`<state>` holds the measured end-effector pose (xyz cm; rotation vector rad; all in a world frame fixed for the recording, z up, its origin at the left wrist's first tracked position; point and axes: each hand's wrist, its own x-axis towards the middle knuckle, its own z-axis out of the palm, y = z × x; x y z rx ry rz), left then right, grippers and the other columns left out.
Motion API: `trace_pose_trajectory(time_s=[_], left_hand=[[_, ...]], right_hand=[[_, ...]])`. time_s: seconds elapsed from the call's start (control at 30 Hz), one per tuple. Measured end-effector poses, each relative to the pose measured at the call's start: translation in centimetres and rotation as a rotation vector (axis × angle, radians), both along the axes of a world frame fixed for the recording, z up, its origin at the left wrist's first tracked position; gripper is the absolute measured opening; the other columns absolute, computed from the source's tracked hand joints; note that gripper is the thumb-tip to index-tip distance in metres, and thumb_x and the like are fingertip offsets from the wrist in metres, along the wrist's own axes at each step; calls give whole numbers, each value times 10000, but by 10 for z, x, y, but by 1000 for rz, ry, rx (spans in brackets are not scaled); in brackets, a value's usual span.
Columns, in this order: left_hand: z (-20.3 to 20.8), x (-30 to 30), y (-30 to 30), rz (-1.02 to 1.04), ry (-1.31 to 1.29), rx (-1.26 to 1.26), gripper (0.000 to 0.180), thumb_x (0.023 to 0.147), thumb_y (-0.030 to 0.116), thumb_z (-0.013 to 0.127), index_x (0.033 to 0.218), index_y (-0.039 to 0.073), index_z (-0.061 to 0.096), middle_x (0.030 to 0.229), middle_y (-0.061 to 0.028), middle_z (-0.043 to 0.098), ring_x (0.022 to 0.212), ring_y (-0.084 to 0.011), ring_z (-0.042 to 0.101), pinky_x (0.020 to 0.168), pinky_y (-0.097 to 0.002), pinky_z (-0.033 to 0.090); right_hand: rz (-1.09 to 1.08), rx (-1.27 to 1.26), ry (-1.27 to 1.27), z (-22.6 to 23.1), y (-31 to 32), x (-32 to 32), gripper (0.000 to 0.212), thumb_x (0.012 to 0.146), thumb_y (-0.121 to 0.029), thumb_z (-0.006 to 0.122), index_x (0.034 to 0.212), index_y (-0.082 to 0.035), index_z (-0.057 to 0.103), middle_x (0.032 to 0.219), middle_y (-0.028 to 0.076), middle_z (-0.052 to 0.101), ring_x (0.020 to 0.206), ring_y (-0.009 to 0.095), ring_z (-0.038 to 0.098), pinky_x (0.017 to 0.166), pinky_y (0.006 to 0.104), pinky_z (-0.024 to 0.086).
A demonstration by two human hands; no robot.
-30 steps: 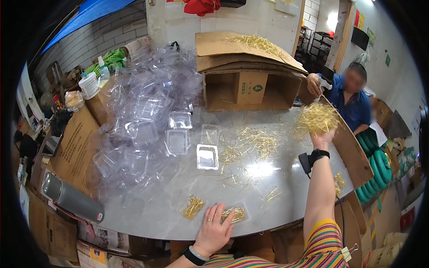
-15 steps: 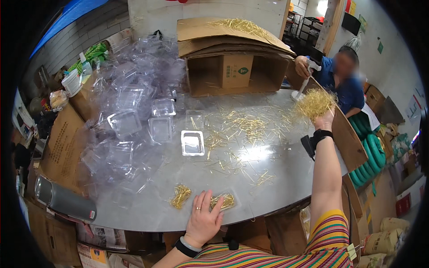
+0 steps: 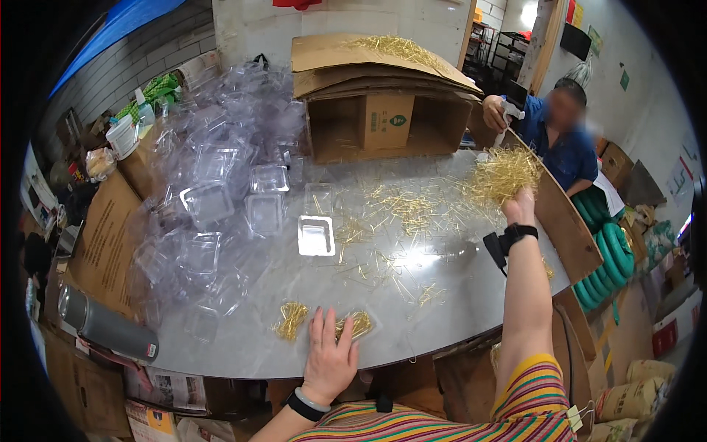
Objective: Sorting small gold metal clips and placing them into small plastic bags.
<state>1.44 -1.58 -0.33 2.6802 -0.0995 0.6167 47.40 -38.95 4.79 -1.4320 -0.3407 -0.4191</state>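
Gold bent metal wires hide the right hand's fingers, closure unclear, near the grey worktop's right edge; at its near edge, the left hand spreads beside a filled clear plastic tray.

open lane on grey tabletop between left hand and right forearm. loose gold pins scattered mid-table. leftward, heap of clear trays blocks; cardboard box bars the back; upright board walls the right side.

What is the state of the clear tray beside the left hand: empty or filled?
Not empty: gold wire pieces lie in the clear tray beside the left hand; how full, I cannot tell.
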Motion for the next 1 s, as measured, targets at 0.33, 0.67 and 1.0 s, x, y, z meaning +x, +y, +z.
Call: trace_pose_trajectory(time_s=[0.33,0.67,1.0], left_hand=[[-3,-8,8,23,3,41,454,876,167,672,1294,1,610,1419,-305,439,1367,-493,366,1130,-553,348],[-2,-1,10,-32,-4,13,477,888,205,646,1311,-8,589,1410,-306,440,1356,-471,373,1135,-551,336],[2,-4,11,-41,13,-13,475,873,191,667,1307,9,602,1393,-296,458,1337,-470,399,1115,-548,361]], right_hand=[[284,1006,343,60,111,-55,380,1036,-314,479,1282,-50,598,1291,148,635,1180,335,604,1050,549,469],[254,685,228,52,139,7,270,1019,-170,576,1283,-113,563,1236,83,632,1115,287,606,947,520,508],[-31,-58,44,65,193,38,240,1005,-152,608,1242,-124,582,1104,14,665,929,178,643,778,335,527]])
